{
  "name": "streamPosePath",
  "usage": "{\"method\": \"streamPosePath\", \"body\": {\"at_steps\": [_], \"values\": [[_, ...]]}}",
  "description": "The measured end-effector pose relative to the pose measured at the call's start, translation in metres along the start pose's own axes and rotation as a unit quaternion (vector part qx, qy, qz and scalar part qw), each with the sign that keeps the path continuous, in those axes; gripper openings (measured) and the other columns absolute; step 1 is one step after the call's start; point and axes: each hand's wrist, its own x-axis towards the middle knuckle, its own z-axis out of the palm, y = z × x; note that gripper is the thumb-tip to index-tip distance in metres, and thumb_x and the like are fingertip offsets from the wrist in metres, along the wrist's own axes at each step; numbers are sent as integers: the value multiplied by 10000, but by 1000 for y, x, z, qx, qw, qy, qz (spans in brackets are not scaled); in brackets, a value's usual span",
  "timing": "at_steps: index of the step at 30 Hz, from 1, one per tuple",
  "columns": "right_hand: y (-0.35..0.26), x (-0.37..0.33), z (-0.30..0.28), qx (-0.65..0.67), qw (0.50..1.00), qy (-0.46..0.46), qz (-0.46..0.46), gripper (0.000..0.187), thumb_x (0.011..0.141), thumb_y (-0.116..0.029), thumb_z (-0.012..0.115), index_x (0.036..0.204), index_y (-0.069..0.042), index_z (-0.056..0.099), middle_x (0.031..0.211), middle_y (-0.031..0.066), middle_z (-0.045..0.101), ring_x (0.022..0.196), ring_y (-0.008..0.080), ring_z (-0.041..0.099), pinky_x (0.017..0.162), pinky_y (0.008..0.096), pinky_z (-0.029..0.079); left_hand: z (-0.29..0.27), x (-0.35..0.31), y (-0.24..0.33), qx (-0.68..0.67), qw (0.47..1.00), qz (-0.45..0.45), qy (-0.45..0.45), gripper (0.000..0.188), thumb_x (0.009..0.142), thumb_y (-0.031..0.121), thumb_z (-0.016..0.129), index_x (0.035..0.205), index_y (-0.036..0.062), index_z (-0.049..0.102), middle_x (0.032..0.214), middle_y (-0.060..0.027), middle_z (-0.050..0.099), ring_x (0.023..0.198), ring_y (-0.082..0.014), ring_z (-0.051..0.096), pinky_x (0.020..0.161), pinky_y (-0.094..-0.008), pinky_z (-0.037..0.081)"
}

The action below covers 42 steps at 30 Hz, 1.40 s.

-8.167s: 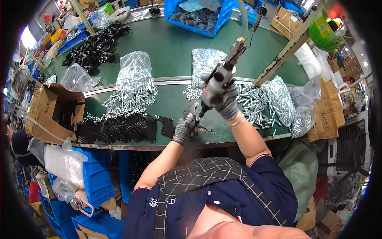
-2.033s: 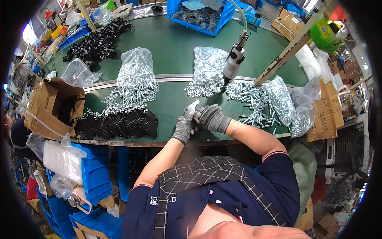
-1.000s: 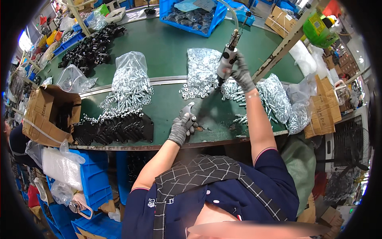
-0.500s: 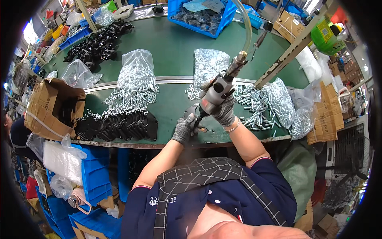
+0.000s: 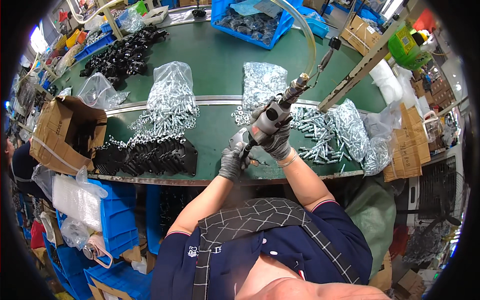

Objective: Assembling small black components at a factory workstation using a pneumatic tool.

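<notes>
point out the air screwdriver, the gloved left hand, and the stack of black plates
air screwdriver (image 5: 270, 117), head view, on its grey body above the right glove.
left hand (image 5: 231, 161), head view, back of the grey glove.
black plates (image 5: 150, 156), head view, middle of the row.

Grey metal pneumatic screwdriver with clear hose (image 5: 272, 117), tilted, tip down on small flat metal plate (image 5: 239, 137), just right of the stacked black plates (image 5: 150, 156)
</notes>
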Motion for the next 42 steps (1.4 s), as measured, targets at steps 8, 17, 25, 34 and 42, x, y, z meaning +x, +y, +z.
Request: {"method": "streamPosePath", "body": {"at_steps": [8,17,25,34,42], "values": [[-7,1,0,63,996,-28,61,474,710,-16,649,1125,-70,426,983,46,545,858,126,543,740,255,471,-1,4,4,-9,998,-64,-8,268,896,234,460,775,14,554,573,-121,587,336,-148,450,298,-255,319],[10,-5,12,255,962,49,88,448,752,-127,654,1133,-66,427,958,48,539,851,156,549,729,259,475,-13,-4,-2,2,1000,19,-3,250,885,246,484,788,28,557,556,-98,583,354,-144,465,312,-246,329],[-3,22,-20,-185,980,51,-55,533,703,24,661,1153,-108,408,1045,61,537,855,141,544,714,249,491,-72,-84,94,208,962,-74,-162,258,864,272,552,921,22,581,812,-56,604,589,-76,534,494,-210,425],[27,53,-84,-366,915,110,-131,474,736,-131,681,1134,-84,429,1015,72,552,854,142,545,737,272,483,-123,-94,100,645,746,139,90,506,800,311,629,1215,64,477,1018,-168,592,874,-245,606,765,-337,481],[-4,38,-184,-657,667,-278,215,611,718,-474,651,1168,-83,517,1077,159,586,1006,321,560,832,394,453,-52,-12,72,849,505,-52,145,788,770,356,635,1373,82,209,1260,-222,420,965,-332,595,786,-392,498]]}}
